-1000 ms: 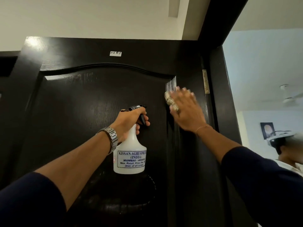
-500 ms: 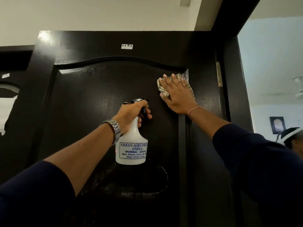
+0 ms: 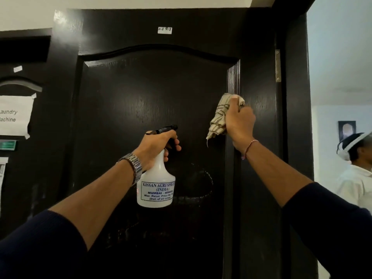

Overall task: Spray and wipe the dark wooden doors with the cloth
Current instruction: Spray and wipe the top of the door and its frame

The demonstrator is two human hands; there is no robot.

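Note:
A dark wooden door (image 3: pixel 141 93) with an arched raised panel fills the view. My left hand (image 3: pixel 159 146) grips the black trigger head of a white spray bottle (image 3: pixel 156 188), which hangs upright in front of the panel's middle. My right hand (image 3: pixel 239 121) holds a bunched striped cream cloth (image 3: pixel 218 117) against the door at the panel's right edge, fingers curled round it. A faint wet ring (image 3: pixel 203 190) shows on the panel below the cloth.
A metal hinge (image 3: pixel 277 65) sits on the door's right edge by the frame. Another dark door with a paper laundry notice (image 3: pixel 14 115) is at the left. A person in white (image 3: pixel 356 178) stands in the lit room beyond the doorway at right.
My right hand has moved down the panel's right edge and now bunches the cloth instead of pressing it flat. The left hand and bottle stay roughly in place.

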